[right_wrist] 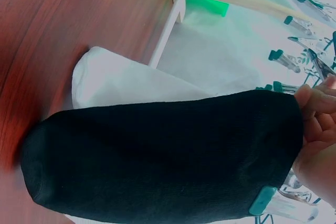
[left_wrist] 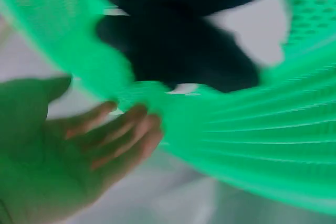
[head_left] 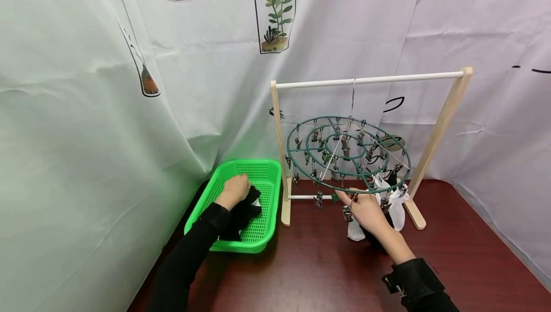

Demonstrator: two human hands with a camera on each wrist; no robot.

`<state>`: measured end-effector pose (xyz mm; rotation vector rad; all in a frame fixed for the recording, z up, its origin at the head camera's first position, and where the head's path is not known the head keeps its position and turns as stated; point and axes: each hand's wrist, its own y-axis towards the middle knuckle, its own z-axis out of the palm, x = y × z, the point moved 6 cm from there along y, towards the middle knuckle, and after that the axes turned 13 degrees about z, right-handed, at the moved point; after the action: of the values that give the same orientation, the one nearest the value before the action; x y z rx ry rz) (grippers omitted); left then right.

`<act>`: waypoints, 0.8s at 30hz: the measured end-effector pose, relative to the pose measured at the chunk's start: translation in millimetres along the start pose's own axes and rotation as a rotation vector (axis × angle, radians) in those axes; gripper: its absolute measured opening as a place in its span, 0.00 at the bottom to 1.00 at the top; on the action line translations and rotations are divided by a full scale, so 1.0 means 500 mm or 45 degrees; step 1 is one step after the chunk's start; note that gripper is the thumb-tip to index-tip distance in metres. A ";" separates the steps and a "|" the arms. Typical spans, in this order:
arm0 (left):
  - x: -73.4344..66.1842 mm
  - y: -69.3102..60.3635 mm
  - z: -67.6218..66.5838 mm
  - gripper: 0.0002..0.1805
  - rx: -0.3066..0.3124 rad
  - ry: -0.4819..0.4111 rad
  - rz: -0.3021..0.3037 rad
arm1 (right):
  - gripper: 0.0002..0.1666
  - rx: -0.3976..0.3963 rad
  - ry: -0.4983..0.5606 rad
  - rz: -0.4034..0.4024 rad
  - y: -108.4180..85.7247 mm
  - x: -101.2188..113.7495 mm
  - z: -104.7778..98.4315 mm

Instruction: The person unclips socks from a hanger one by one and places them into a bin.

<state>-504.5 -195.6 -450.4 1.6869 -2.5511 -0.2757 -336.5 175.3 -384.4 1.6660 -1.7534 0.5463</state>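
Over on the left, the left hand (head_left: 234, 192) is in the basket (head_left: 271, 206), its fingers loose, near some black cloth (head_left: 251, 211). I'd pinch just one piece by its edge. Next comes the ring (head_left: 287, 150). The right hand (head_left: 366, 209) is at its front, fingers bent; I can't tell if they pinch anything. A gentle touch should keep the ring from tipping. By that hand a black sock (right_wrist: 163, 156) hangs, a clip (right_wrist: 262, 200) at one top corner.

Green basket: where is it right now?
Head view: the green basket stands on the table, left of the rack, with the left hand over it.
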 end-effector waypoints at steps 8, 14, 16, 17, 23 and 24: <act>-0.386 -0.137 -0.311 0.09 -1.210 0.138 0.809 | 0.28 -0.029 -0.034 0.009 0.001 -0.004 0.001; -0.580 -0.177 -0.303 0.16 -1.250 0.388 1.346 | 0.25 -0.062 -0.057 -0.020 -0.002 -0.004 -0.003; -0.615 -0.169 -0.286 0.16 -1.160 0.431 1.368 | 0.23 -0.075 -0.079 -0.043 -0.005 -0.003 -0.005; -0.626 -0.164 -0.278 0.17 -1.110 0.432 1.362 | 0.22 -0.084 -0.103 -0.058 -0.008 -0.002 -0.005; -0.647 -0.140 -0.249 0.12 -0.896 0.329 1.273 | 0.19 -0.177 -0.346 -0.147 -0.030 0.004 -0.008; -0.647 -0.139 -0.247 0.11 -0.885 0.316 1.261 | 0.18 -0.199 -0.379 -0.166 -0.035 0.006 -0.008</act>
<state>-294.7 61.1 -329.2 0.1583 -2.3318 -0.6834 -318.7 174.4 -381.8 1.8037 -1.8228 0.1018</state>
